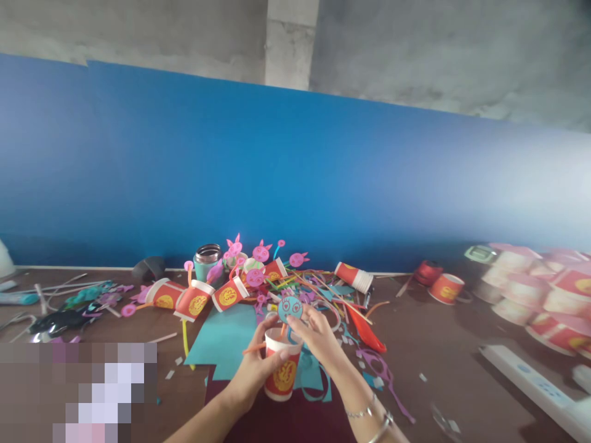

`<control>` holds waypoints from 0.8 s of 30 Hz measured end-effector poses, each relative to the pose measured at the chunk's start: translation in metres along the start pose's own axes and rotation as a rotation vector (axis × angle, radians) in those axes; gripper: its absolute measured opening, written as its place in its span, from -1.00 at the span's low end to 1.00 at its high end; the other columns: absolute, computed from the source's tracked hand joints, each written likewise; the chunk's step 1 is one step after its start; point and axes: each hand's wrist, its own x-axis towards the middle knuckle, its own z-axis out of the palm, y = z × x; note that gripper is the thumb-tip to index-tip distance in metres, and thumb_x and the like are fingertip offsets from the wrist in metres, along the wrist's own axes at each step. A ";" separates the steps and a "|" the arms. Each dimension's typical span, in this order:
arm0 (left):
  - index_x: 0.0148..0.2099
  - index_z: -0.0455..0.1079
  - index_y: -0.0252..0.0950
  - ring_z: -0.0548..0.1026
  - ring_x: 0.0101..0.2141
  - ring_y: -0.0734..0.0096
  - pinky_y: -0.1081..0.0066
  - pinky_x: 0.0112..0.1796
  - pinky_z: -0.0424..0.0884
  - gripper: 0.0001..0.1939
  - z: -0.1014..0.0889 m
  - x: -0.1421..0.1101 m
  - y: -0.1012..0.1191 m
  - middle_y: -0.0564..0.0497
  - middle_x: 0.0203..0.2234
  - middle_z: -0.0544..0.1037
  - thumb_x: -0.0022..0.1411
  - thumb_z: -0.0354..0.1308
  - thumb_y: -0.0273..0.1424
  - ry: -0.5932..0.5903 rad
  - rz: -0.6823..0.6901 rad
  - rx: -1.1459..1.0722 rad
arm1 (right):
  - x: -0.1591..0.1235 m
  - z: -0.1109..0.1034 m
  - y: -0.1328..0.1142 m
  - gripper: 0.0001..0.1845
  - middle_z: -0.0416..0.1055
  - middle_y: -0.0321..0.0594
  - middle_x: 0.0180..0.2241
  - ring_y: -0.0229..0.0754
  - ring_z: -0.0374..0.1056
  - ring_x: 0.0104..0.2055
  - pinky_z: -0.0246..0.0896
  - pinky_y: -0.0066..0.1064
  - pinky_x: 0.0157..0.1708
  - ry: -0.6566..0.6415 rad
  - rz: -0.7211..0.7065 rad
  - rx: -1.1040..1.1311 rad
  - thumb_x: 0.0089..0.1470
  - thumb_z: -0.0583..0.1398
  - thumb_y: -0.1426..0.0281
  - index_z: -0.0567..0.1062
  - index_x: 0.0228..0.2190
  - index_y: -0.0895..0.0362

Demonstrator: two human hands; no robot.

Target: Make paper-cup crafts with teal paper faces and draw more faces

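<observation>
My left hand [257, 363] is wrapped round a red and white paper cup [282, 372] with a yellow emblem, held upright above the table. Orange pipe cleaners stick out at the cup's side and rim. In my right hand [318, 332], pinched near the rim, is a round blue paper face [290, 309] with drawn eyes. A blue strip hangs below the face at the cup's mouth; whether it is fixed there I cannot tell. Teal paper sheets [221, 335] lie just beyond my hands.
Behind the sheets lie several decorated paper cups [194, 300] with pink paper faces [255, 277], beside an open teal flask [207, 261]. Pipe cleaners and an orange-red tool or wrapper [367, 329] lie right of centre. A white power strip [526, 381] and stacked cups [521, 286] stand at the right.
</observation>
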 end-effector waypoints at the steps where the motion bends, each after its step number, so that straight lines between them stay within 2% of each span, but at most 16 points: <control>1: 0.12 0.21 -0.21 0.40 -0.02 0.01 0.15 -0.02 0.30 -0.20 0.000 0.000 -0.001 -0.17 -0.03 0.46 -0.18 0.39 -0.19 -0.004 0.010 0.007 | 0.000 0.001 0.000 -0.71 0.49 -0.22 -0.45 -0.15 0.41 -0.40 0.27 -0.40 -0.41 -0.006 0.018 -0.024 -0.05 0.25 0.20 0.50 -0.37 0.17; 3: 0.12 0.22 -0.21 0.38 0.00 -0.01 0.15 -0.01 0.28 -0.19 -0.001 0.000 -0.002 -0.17 -0.03 0.46 -0.21 0.40 -0.18 -0.020 0.022 0.017 | -0.001 0.001 -0.001 -0.68 0.43 -0.27 -0.61 -0.20 0.34 -0.54 0.21 -0.44 -0.53 0.027 0.059 -0.084 -0.09 0.27 0.17 0.51 -0.55 0.20; 5: 0.11 0.23 -0.20 0.39 -0.02 -0.01 0.16 -0.03 0.30 -0.19 -0.001 0.000 -0.002 -0.15 -0.04 0.47 -0.22 0.40 -0.18 -0.032 0.023 0.015 | 0.000 0.001 -0.001 -0.65 0.38 -0.29 -0.69 -0.22 0.30 -0.60 0.19 -0.43 -0.56 0.081 0.081 -0.094 -0.15 0.30 0.15 0.51 -0.63 0.21; 8: 0.02 0.31 -0.22 0.45 -0.10 0.06 0.22 -0.11 0.35 -0.33 -0.002 0.001 0.000 -0.12 -0.12 0.51 -0.18 0.39 -0.19 0.007 0.021 0.020 | 0.001 -0.004 -0.003 -0.63 0.48 -0.21 -0.59 -0.15 0.37 -0.53 0.26 -0.36 -0.47 0.099 0.100 0.016 -0.19 0.32 0.12 0.57 -0.55 0.21; 11: -0.21 0.42 -0.30 0.49 -0.23 0.18 0.33 -0.21 0.38 -0.60 -0.003 0.004 0.005 -0.08 -0.30 0.57 -0.09 0.35 -0.20 0.103 0.023 0.098 | 0.003 -0.010 -0.002 -0.61 0.53 -0.15 -0.50 -0.09 0.42 -0.43 0.29 -0.31 -0.36 0.116 0.126 0.103 -0.19 0.32 0.09 0.59 -0.50 0.20; 13: -0.35 0.44 -0.33 0.49 -0.30 0.26 0.39 -0.25 0.37 -0.70 -0.004 0.006 0.007 -0.06 -0.40 0.57 -0.06 0.33 -0.21 0.168 0.046 0.159 | 0.003 -0.012 0.001 -0.63 0.53 -0.15 -0.50 -0.10 0.43 -0.43 0.29 -0.31 -0.33 0.123 0.122 0.091 -0.16 0.31 0.10 0.58 -0.51 0.18; 16: -0.43 0.43 -0.33 0.48 -0.37 0.35 0.45 -0.29 0.35 -0.74 -0.005 0.008 0.009 0.00 -0.47 0.55 -0.04 0.32 -0.22 0.219 0.123 0.188 | 0.004 -0.011 0.005 -0.63 0.50 -0.17 -0.54 -0.11 0.41 -0.47 0.27 -0.31 -0.36 0.108 0.088 0.022 -0.14 0.29 0.10 0.57 -0.55 0.19; 19: -0.43 0.39 -0.31 0.45 -0.44 0.41 0.49 -0.37 0.34 -0.74 -0.006 0.008 0.007 0.07 -0.56 0.50 0.00 0.29 -0.22 0.215 0.172 0.204 | 0.003 -0.009 0.005 -0.64 0.47 -0.22 -0.58 -0.13 0.38 -0.49 0.25 -0.35 -0.41 0.093 0.071 0.002 -0.14 0.30 0.12 0.55 -0.55 0.19; 24: -0.42 0.33 -0.30 0.41 -0.53 0.45 0.52 -0.47 0.30 -0.72 -0.009 0.007 0.003 0.09 -0.60 0.47 0.04 0.25 -0.19 0.194 0.158 0.205 | 0.001 -0.005 -0.003 -0.67 0.45 -0.27 -0.57 -0.21 0.32 -0.52 0.20 -0.42 -0.47 0.026 0.084 0.035 -0.12 0.29 0.14 0.51 -0.54 0.19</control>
